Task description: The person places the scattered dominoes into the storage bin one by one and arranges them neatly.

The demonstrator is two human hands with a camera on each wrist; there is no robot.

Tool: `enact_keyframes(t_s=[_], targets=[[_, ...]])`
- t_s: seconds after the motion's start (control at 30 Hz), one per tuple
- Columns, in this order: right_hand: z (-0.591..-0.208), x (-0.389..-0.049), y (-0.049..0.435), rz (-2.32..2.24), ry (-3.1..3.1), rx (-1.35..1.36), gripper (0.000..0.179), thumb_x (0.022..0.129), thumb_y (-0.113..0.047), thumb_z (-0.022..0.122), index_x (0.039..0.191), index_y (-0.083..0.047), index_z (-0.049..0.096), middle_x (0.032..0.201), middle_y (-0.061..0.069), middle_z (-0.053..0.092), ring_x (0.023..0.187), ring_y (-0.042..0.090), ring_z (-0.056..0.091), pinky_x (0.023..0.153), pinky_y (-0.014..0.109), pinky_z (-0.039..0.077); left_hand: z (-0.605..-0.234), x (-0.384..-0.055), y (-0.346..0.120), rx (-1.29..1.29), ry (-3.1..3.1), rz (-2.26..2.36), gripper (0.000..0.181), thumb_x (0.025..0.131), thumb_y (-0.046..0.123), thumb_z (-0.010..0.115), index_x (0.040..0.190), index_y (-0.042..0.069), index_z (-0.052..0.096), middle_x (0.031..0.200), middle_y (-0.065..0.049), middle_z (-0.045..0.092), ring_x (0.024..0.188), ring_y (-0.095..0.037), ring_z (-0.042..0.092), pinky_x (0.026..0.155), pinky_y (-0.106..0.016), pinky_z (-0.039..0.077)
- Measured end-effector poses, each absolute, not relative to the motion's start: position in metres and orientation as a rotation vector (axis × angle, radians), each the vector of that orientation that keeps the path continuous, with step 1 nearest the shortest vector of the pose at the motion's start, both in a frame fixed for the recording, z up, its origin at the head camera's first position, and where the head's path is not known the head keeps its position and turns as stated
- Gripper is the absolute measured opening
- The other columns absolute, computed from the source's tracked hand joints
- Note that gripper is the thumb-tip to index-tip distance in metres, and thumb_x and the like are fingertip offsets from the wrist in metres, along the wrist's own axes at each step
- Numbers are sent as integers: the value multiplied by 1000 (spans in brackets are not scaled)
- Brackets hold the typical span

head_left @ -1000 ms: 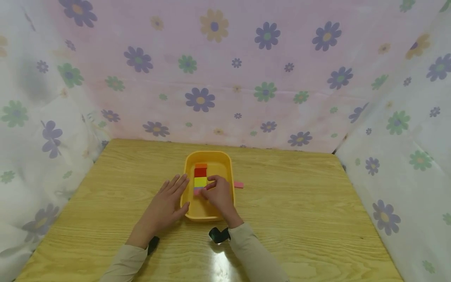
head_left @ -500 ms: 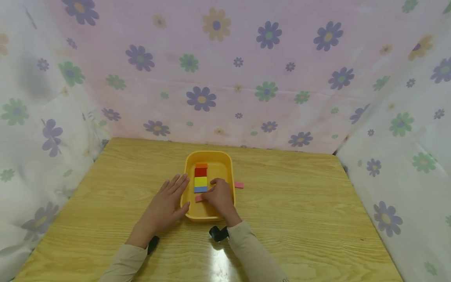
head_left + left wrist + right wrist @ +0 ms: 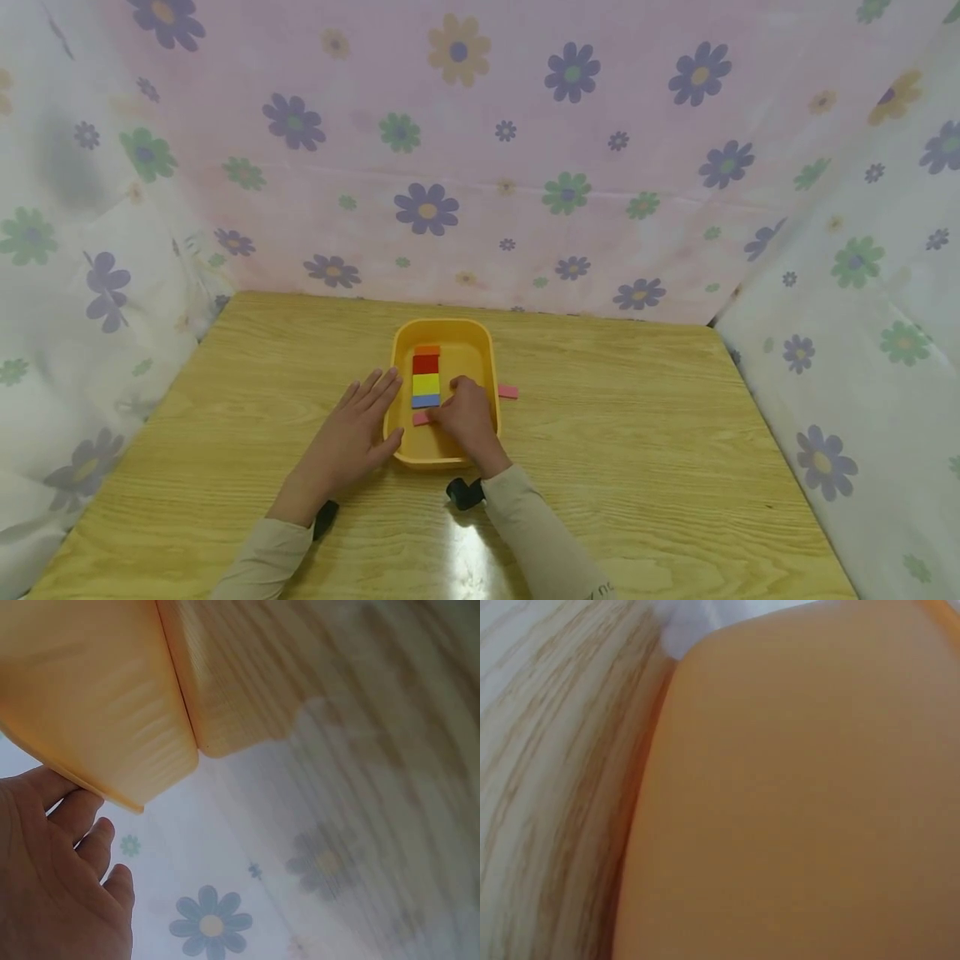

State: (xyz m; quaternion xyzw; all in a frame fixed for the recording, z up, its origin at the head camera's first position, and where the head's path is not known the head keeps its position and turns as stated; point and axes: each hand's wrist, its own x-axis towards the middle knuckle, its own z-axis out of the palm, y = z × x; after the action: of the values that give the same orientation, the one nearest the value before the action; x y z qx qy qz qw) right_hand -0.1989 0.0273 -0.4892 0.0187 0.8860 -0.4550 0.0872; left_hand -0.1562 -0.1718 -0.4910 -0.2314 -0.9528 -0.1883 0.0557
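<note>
A yellow tray (image 3: 435,452) stands on the table. Inside it, an orange block (image 3: 427,351), a red block (image 3: 425,365), a yellow block (image 3: 425,383) and a blue block (image 3: 425,402) form a column. Just nearer than the blue one is a pink block (image 3: 422,419), whose right end is pinched by my right hand (image 3: 471,423); the hand partly hides it. My left hand (image 3: 347,440) rests with straight fingers on the tray's left rim. The left wrist view has those fingers (image 3: 96,846) against the tray wall (image 3: 112,712). Only the tray's outer wall (image 3: 795,795) shows in the right wrist view.
Another pink piece (image 3: 508,392) lies on the wooden table (image 3: 637,450), right beside the tray's right side. Flowered cloth (image 3: 480,167) hangs at the back and on both sides. Dark straps (image 3: 465,494) are at the wrists.
My right hand has drawn the pink block toward me, off the blue block it overlapped, uncovering the blue. Since half a second ago it has shifted only slightly. My left hand stays on the rim.
</note>
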Motion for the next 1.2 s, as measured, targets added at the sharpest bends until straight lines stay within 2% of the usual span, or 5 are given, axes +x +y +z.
enact_keyframes(t_s=[0.23, 0.47, 0.7, 1.0, 1.2], targets=[[-492, -200, 26, -1316, 2679, 40, 62, 79, -13, 87, 128, 12, 57, 83, 11, 70, 67, 16, 61, 64, 28, 56, -492, -156, -172, -705, -2890, -574, 74, 97, 36, 62, 158, 3, 36, 166, -11, 32, 154, -35, 25, 124, -59, 19], [-494, -202, 22, -1231, 2755, 73, 59, 79, -18, 88, 122, 9, 60, 113, 22, 69, 89, 26, 64, 87, 41, 59, -493, -157, -173, -713, -2875, -582, 73, 97, 36, 62, 157, 2, 37, 165, -12, 33, 154, -36, 25, 124, -59, 19], [-494, -202, 20, -1207, 2777, 60, 57, 82, -20, 85, 124, 10, 59, 116, 23, 68, 97, 31, 67, 88, 44, 59, -493, -157, -174, -722, -2867, -583, 72, 97, 34, 63, 156, 1, 38, 164, -13, 33, 154, -37, 26, 123, -60, 20], [-493, -200, 20, -1173, 2817, 0, 56, 85, -22, 80, 124, 11, 57, 113, 25, 68, 97, 36, 68, 83, 47, 60, -494, -158, -176, -725, -2864, -581, 73, 97, 35, 63, 156, 1, 38, 164, -13, 34, 154, -37, 25, 124, -60, 19], [-494, -200, 21, -1192, 2815, -2, 46, 92, -22, 70, 122, 11, 58, 113, 26, 68, 99, 38, 68, 86, 49, 59, -493, -158, -176, -721, -2873, -580, 73, 97, 35, 63, 157, 2, 37, 165, -12, 33, 154, -36, 25, 124, -59, 19]])
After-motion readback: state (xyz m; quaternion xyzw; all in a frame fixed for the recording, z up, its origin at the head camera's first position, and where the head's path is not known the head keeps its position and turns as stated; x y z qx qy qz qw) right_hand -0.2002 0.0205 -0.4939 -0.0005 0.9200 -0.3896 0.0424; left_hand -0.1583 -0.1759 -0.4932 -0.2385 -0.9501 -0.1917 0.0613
